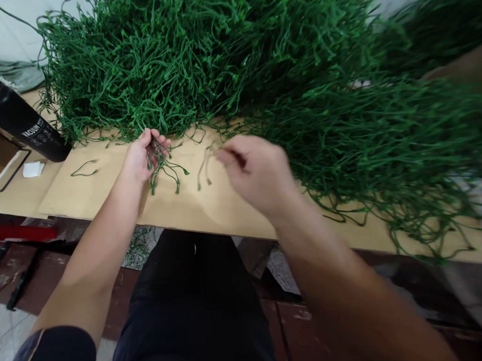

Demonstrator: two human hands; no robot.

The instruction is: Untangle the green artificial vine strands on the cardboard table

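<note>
Head view, looking down: the left hand (141, 156) is curled around a small bunch of green stems (162, 167), their ends trailing onto the tan board (208, 211) near the middle. Right hand (257, 173), blurred, pinches a single pale stem (206, 163) between fingertips, dangling just right of that bunch. Behind both, a huge heap of green strands (249, 59) covers the far side and spills right. One loose strand (84, 168) lies alone at left, beside a black cylinder (25, 123) and a white scrap (32, 168).
</note>
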